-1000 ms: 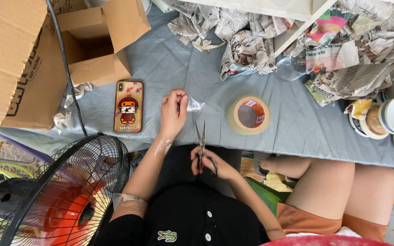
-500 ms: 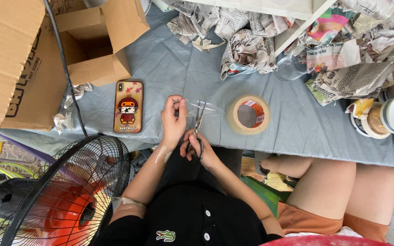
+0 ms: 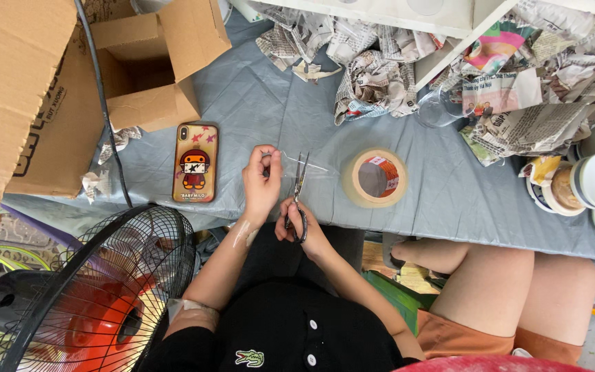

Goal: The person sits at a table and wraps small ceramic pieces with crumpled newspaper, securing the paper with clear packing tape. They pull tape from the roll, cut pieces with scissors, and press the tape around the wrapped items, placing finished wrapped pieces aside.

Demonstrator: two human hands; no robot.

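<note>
Scissors [image 3: 299, 189] sat in my right hand [image 3: 299, 227], fingers through the loops and the blades parted a little, tips pointing away from me across a clear strip of tape [image 3: 306, 164]. That strip ran from the tape roll [image 3: 375, 178] lying flat on the grey-covered counter [image 3: 449, 200] over to my left hand [image 3: 262, 180], whose grip was closed, thumb and fingertips pinched on the free end and holding it just above the cloth. To cut it cleanly, I judged, the strip had to be kept taut and level between pinch and roll, with the blades square to it and closed in one stroke near the pivot, so the film would not fold or stick to the steel. A phone [image 3: 195, 163] in a cartoon case lay just left of that hand, an open cardboard box [image 3: 153, 65] beyond it, crumpled newspaper [image 3: 373, 69] at the far edge, stacked bowls [image 3: 587, 182] off to the right, and a fan [image 3: 84, 303] stood near my left elbow. Against the frame half a second before, the scissors had swung from leaning toward the roll to nearly upright under the strip, and my left hand had lifted slightly; a second before, the blades hung lower, short of the tape.
</note>
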